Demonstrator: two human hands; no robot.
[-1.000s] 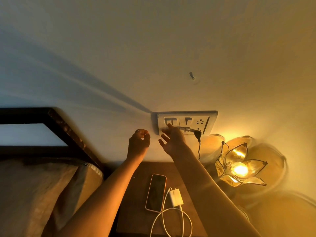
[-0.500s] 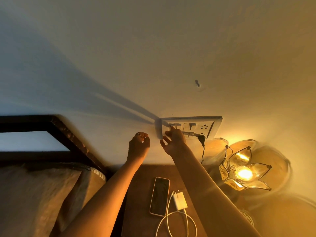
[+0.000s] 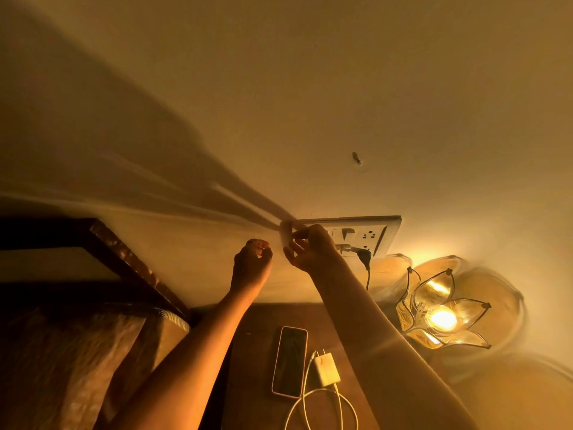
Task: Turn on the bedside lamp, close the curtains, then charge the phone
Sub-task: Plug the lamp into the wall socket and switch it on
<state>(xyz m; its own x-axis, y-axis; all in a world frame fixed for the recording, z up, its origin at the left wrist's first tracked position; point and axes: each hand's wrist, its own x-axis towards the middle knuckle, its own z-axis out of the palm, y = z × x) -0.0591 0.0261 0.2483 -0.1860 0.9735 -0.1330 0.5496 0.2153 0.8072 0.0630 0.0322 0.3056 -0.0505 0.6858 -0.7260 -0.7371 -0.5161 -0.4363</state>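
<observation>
A flower-shaped glass bedside lamp (image 3: pixel 440 316) glows at the right, its black plug (image 3: pixel 363 254) in the white wall switch panel (image 3: pixel 366 235). My right hand (image 3: pixel 310 249) is raised against the panel's left end, fingers spread, fingertips on the switches. Just to its left, my left hand (image 3: pixel 252 263) hovers near the wall with fingers curled and nothing in it. On the wooden bedside table (image 3: pixel 260 333) lies a phone (image 3: pixel 290 361), screen dark, beside a white charger adapter (image 3: pixel 325 369) with its coiled white cable (image 3: pixel 322 405). No curtains are in view.
A dark wooden headboard (image 3: pixel 102 243) and a bed with pillow (image 3: pixel 68 358) fill the left. A small screw (image 3: pixel 356 158) sticks out of the wall above the panel. The room is lit only by the lamp's amber light.
The room has turned darker and all amber; the cool light on the wall is gone. My right hand has stayed at the panel's left switches, shifting slightly left. My left hand barely moved.
</observation>
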